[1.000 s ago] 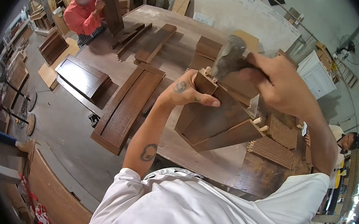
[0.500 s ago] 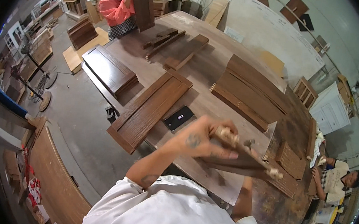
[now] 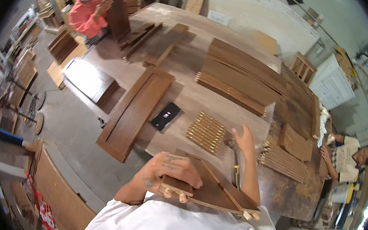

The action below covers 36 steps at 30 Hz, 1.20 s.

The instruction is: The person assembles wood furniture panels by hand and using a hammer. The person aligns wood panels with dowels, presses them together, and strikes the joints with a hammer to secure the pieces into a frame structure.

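Spanning the middle, the table [image 3: 185, 95] bears a long brown panel [image 3: 133, 119] on its left. At the near edge, a smaller frame [image 3: 213, 185] sits under the left hand [image 3: 168, 168], fingers clamped over one rail. A hammer [image 3: 236, 171] lies beside the right hand [image 3: 246, 142], thumb and fingers parted wide. Then a phone [image 3: 166, 116]; lastly, pale pegs [image 3: 183, 198] jut from the frame.

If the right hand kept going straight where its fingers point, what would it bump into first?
The right hand would probably bump the long brown dowel-ended board lying ahead on the table, though the hand's height is unclear.
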Each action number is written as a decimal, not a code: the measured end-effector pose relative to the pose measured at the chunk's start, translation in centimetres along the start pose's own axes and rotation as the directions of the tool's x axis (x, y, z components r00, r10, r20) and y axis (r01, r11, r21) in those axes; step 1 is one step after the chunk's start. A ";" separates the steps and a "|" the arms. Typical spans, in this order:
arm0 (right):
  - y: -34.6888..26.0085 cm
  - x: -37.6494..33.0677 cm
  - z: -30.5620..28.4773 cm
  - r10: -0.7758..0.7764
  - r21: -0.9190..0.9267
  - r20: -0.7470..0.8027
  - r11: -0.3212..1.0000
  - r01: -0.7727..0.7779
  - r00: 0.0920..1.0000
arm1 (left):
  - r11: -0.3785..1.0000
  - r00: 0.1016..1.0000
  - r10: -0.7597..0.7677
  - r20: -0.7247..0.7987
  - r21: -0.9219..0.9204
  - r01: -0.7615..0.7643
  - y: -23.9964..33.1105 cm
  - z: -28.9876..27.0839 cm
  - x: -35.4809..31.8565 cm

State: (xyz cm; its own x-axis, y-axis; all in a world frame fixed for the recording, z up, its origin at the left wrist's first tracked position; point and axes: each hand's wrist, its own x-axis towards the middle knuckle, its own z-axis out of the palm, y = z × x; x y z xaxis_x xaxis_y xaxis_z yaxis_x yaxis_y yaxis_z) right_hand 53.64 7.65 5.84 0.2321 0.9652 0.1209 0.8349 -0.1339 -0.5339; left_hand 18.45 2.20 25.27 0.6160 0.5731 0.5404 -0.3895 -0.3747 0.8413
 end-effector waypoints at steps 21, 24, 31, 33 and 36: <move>-25.5 5.8 -24.2 -0.771 0.250 0.133 0.635 0.731 0.623 | 0.989 0.961 -0.123 -0.249 0.048 0.139 -0.7 0.1 1.2; -22.3 2.5 -23.1 -0.696 0.601 -0.042 0.556 0.575 0.717 | 0.985 0.901 -0.147 -0.409 0.021 0.170 -1.5 0.5 2.7; -15.6 -5.5 -15.5 -0.299 0.867 -0.369 0.231 0.442 0.880 | 0.984 0.889 -0.176 -0.423 -0.108 0.143 -4.3 -0.5 5.6; -15.5 -6.9 -13.5 -0.124 0.796 -0.366 0.472 0.379 0.922 | 0.966 0.874 -0.252 -0.416 -0.169 0.198 -5.1 -0.3 5.8; -18.8 -7.7 -13.0 -0.062 0.763 -0.307 0.581 0.284 0.950 | 0.985 0.848 -0.167 -0.502 -0.051 0.163 -4.1 0.7 6.0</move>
State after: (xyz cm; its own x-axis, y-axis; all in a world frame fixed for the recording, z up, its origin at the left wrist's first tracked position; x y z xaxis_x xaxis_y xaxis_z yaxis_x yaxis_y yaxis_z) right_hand 42.65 -0.15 25.85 0.3214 0.8561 0.4046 0.1704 0.3680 -0.9141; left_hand 24.27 6.68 25.05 0.2435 0.9149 0.3220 -0.3183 -0.2383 0.9175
